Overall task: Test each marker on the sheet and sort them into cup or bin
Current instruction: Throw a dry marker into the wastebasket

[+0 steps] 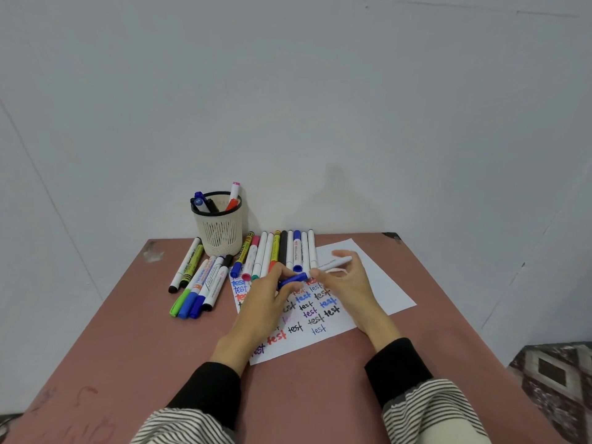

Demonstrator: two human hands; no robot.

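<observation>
My left hand (262, 302) pinches a blue marker cap (293, 279) over the white sheet (378, 283). My right hand (344, 283) grips the white marker body (334, 262), whose end meets the cap between both hands. The sheet carries many "test" words in red, blue, black and purple. A row of markers (278, 251) lies along the sheet's far edge. The beige mesh cup (219, 229) stands behind, holding several markers. No bin is in view.
A second group of markers (198, 280) lies left of the sheet on the reddish table (144, 331). A white wall rises right behind the table. The table's right edge drops to a patterned floor (557, 373).
</observation>
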